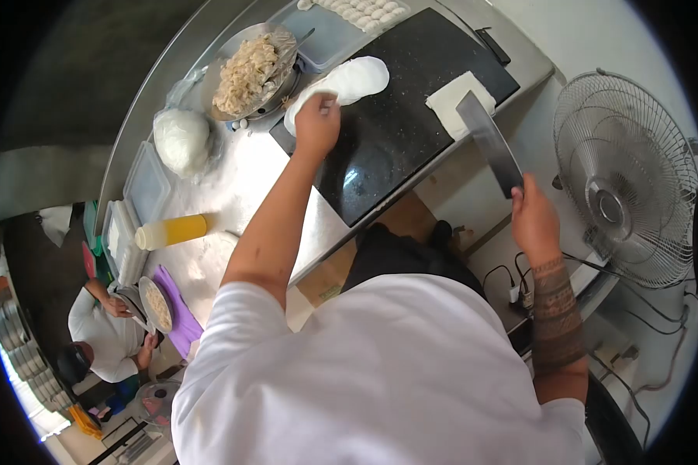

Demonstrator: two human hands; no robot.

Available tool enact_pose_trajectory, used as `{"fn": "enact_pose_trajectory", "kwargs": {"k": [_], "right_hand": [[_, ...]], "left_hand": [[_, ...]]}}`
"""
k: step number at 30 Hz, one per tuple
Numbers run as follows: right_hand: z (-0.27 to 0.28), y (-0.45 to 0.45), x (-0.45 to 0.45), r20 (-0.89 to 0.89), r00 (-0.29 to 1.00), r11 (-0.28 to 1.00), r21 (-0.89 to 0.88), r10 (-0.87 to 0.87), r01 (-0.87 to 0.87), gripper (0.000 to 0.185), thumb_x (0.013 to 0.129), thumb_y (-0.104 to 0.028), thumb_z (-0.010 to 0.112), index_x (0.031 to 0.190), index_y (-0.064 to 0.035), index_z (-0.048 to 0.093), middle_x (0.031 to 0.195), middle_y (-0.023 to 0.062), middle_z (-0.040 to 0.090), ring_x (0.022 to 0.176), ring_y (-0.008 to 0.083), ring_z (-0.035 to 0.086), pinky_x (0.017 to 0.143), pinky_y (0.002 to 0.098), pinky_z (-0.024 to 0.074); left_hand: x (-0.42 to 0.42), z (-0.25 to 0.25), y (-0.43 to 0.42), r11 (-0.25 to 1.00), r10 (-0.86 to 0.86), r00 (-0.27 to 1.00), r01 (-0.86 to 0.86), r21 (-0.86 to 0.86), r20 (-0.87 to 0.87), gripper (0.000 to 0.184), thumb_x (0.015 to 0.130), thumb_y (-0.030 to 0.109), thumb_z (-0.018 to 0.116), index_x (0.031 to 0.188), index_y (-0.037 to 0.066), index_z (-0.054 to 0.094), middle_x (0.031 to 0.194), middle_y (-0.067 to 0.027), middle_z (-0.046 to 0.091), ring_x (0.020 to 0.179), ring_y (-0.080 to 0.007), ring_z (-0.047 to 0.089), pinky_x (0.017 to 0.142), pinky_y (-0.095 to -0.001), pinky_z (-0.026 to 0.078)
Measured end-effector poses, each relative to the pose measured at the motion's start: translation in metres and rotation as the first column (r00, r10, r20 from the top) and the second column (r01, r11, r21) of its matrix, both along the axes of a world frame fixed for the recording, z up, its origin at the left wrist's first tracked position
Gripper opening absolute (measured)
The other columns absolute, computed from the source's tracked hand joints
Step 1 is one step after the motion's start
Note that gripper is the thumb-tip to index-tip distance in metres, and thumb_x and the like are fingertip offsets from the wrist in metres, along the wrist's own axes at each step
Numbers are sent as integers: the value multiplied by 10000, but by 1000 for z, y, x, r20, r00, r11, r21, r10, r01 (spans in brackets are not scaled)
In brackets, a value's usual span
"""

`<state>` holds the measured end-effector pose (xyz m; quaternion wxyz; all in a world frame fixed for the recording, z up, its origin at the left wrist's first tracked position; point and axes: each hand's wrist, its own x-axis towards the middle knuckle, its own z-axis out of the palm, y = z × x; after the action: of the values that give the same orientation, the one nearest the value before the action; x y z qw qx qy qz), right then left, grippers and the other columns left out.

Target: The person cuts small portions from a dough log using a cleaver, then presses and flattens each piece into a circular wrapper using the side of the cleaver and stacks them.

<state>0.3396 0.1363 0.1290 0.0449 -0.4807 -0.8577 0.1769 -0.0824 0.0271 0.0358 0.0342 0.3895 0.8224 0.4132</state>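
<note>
My right hand (532,213) is closed round the handle of a cleaver (489,143), whose broad blade points up and left towards a folded white cloth (459,101) at the right edge of the black board (403,101). My left hand (319,122) is at the board's left edge, its fingers curled together over the near end of an overlapping row of thin white dough rounds (364,77). What its fingertips pinch, if anything, is too small to make out.
A bowl of filling (248,74) stands left of the dough, by a wrapped white lump (182,142). Nearer are a yellow bottle (172,231) and a purple cloth (177,314). Formed pieces (364,11) lie at the back. A fan (624,182) stands right; a co-worker (105,333) holds a bowl at left.
</note>
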Motion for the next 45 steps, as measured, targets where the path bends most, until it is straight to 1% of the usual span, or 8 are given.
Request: {"fn": "enact_pose_trajectory", "kwargs": {"k": [8,11,16,19,22,29,39,45], "right_hand": [[-9,79,-29,154,975,976,122,163,-182,301,1089,-236,528,1301,-28,579,1050,262,738,1000,473,698,825,559,546],[-18,84,-33,-131,953,961,86,274,-264,367,1083,-236,591,1358,8,593,1116,246,751,1033,431,720,846,508,551],[-44,7,-88,-199,980,865,-491,4,-104,368,1055,-242,663,1323,6,622,1178,192,747,1109,316,721,928,426,542],[-89,-16,-116,-357,910,894,-306,211,-328,357,1034,-221,684,1335,-37,633,1178,159,733,1093,305,712,919,411,545],[-46,-45,-156,-328,739,808,226,589,-544,366,985,-151,704,1344,-104,645,1097,123,692,988,335,681,877,431,542],[-63,9,-162,-129,562,576,160,817,-801,494,884,-60,734,1359,-166,647,1070,122,621,1037,359,614,917,469,503],[-77,21,-153,-7,699,696,93,715,-712,546,898,-2,724,1403,-195,649,1181,129,610,1124,349,577,1013,466,474],[-93,14,-147,-46,759,759,100,649,-643,565,895,0,727,1411,-220,659,1213,125,604,1150,345,572,1038,456,465]], "left_hand": [[39,-10,-179,942,335,930,-331,-51,154,189,924,127,761,1097,58,732,1068,-114,755,991,-268,720,878,-384,565],[58,-18,-246,834,537,828,-550,-44,-161,266,917,132,770,1164,69,695,1184,-99,705,1163,-315,633,1017,-434,496],[59,-49,-332,405,842,415,-908,-105,-346,740,795,391,918,1310,-57,632,1194,-219,658,1177,-388,616,1031,-474,500],[38,-46,-346,420,870,474,-856,-302,-134,763,798,422,915,1315,-68,642,1165,-236,681,1117,-388,656,992,-459,529],[18,-45,-345,577,788,612,-772,-267,-67,531,836,296,860,1225,-32,709,1147,-237,702,1070,-394,680,968,-462,543],[51,-13,-295,934,223,975,-217,-285,-12,300,874,81,737,1172,58,758,1147,-167,716,1089,-386,650,1000,-466,520],[48,-4,-270,919,286,924,-340,-200,-255,755,979,433,679,1604,84,441,1668,-266,346,1577,-495,228,1285,-628,168],[44,-49,-216,868,278,922,-361,-340,-269,822,1037,585,511,1636,40,370,1687,-338,265,1589,-516,188,1282,-649,113]]}}
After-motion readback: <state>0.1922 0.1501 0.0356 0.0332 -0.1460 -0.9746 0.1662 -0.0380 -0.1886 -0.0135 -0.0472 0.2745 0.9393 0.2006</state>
